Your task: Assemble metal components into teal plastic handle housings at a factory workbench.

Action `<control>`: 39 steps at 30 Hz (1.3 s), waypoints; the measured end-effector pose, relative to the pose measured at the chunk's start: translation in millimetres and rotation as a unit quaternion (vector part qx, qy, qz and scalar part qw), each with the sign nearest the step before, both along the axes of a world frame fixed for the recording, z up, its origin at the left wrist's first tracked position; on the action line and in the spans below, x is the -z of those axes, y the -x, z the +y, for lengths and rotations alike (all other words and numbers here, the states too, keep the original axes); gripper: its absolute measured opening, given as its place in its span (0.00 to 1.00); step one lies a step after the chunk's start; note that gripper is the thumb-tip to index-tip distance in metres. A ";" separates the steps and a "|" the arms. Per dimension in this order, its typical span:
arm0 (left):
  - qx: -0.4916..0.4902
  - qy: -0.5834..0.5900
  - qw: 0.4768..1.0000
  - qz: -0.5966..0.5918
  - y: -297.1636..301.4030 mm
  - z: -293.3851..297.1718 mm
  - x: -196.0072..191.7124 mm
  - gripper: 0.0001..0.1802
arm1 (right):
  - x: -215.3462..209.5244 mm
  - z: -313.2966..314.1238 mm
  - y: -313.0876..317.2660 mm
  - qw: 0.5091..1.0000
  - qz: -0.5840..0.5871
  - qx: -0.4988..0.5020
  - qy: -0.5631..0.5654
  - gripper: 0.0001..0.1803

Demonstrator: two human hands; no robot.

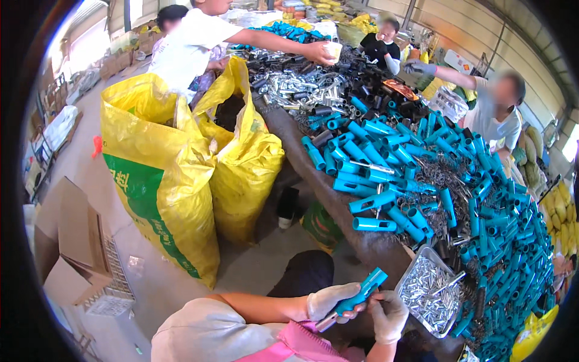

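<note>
My left hand [332, 300], in a pale glove with bare fingertips, is wrapped round a teal slotted tube [367, 288]. A shiny metal cylinder [327, 322] sticks out of the tube's lower end. Close against the tube's right side, my right hand [389, 316], gloved the same way, has thumb and fingers pinched together; whatever lies between them is too small to make out. Just right of that hand stands a clear tray [403, 283] full of small silver pins [429, 295]. Beyond it, a large heap of teal tubes [386, 178] covers the table, with dark springs [449, 181] among them.
Two yellow sacks [181, 199] [247, 175] stand left of the table edge [319, 175]. An open cardboard box [75, 241] lies on the floor at left. Silver metal parts [301, 90] lie farther back. Several people are around the table; one arm [277, 45] reaches across with a white cup [332, 51].
</note>
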State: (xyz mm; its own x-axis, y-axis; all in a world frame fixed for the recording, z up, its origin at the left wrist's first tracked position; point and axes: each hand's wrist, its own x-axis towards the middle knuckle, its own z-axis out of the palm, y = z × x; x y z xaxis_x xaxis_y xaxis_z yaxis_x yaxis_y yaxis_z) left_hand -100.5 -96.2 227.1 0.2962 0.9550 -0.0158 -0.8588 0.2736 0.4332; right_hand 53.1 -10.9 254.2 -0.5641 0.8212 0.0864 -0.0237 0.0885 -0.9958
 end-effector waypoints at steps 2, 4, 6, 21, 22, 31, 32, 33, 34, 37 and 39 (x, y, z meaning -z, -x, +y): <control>-0.002 -0.025 1.000 -0.006 -2.1 -0.8 -1.8 0.29 | 8.4 -6.7 4.1 0.999 0.045 0.005 0.017 0.09; -0.006 -0.058 0.998 -0.009 -1.2 1.2 -2.8 0.31 | 18.2 -7.1 3.9 0.993 0.096 0.001 0.064 0.10; -0.011 -0.027 1.000 0.008 -5.8 1.0 -2.3 0.26 | 31.9 -6.5 0.2 0.971 0.181 -0.008 0.153 0.11; 0.135 0.063 0.976 -0.160 -5.1 -1.6 21.9 0.25 | 49.8 -16.2 -10.6 0.967 0.206 -0.016 0.148 0.10; 0.127 0.034 0.977 -0.165 -10.2 -5.9 15.6 0.23 | 47.5 -22.2 -13.6 0.956 0.222 -0.015 0.190 0.10; 0.168 0.088 0.929 -0.318 1.9 -3.5 11.4 0.21 | 37.5 -29.0 -2.6 0.977 0.114 0.016 0.178 0.04; 0.151 0.069 0.937 -0.309 5.2 -2.1 9.6 0.22 | 25.7 -31.0 6.3 0.971 0.141 0.022 0.191 0.03; 0.135 0.112 0.926 -0.333 6.6 -0.7 3.5 0.24 | 20.3 -32.2 13.6 0.957 0.204 0.022 0.207 0.04; 0.130 0.095 0.921 -0.354 7.0 1.3 0.2 0.26 | 24.1 -30.1 16.1 0.949 0.232 0.014 0.214 0.06; 0.121 0.078 0.935 -0.324 6.6 10.0 11.8 0.28 | 24.7 -21.9 14.8 0.937 0.251 -0.011 0.244 0.09; 0.140 0.047 0.926 -0.347 2.3 11.7 20.6 0.28 | 21.4 -22.8 10.3 0.932 0.252 -0.010 0.260 0.09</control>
State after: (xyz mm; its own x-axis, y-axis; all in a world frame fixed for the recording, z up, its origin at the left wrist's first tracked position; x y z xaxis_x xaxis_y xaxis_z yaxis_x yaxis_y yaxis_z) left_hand -102.8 -84.5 206.5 0.5017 0.8435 0.1920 -0.8116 0.5358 -0.2331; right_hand 42.9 -33.8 232.8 -0.5745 0.8161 -0.0618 -0.4973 -0.4081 -0.7656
